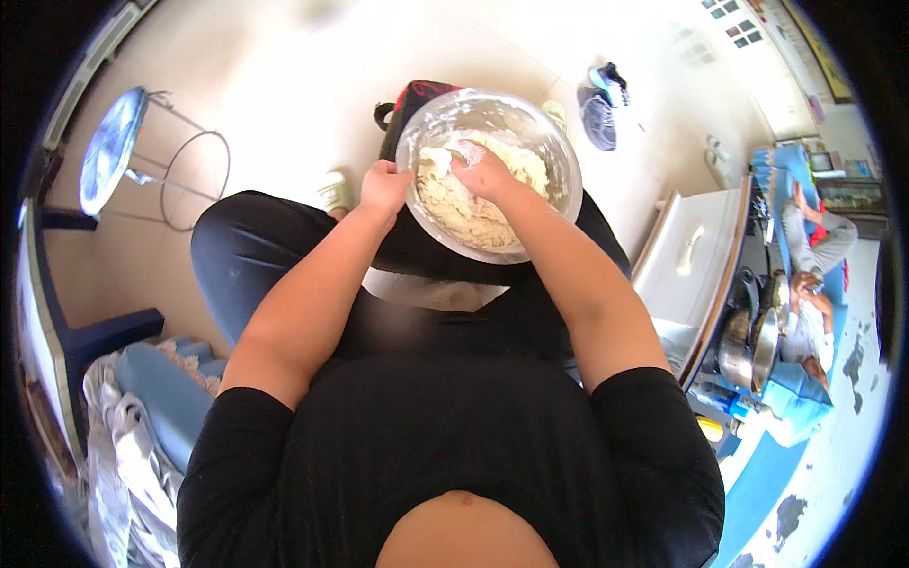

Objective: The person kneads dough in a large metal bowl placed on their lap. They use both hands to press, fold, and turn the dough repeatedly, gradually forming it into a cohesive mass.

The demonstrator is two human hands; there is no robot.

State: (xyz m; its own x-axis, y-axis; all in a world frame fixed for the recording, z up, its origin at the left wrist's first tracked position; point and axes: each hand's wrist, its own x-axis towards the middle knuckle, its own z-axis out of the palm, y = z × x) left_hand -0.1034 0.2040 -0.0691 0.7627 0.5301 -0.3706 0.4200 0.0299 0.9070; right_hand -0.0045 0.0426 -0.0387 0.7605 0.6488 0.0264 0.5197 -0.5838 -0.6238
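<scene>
A wide stainless steel bowl rests on a black and red seat or stand between my knees. Inside it lies pale, crumbly dough, with flour smeared up the wall. My left hand is closed on the bowl's left rim, its thumb along the edge. Deep in the bowl, my right hand has its fingers curled into the dough. Wet dough and flour coat those fingers, so their tips are partly hidden.
A round folding stool stands at the far left. Dark shoes lie on the floor ahead. To my right is a white-topped table with pots beside it. Beyond them, another person sits on a blue sofa.
</scene>
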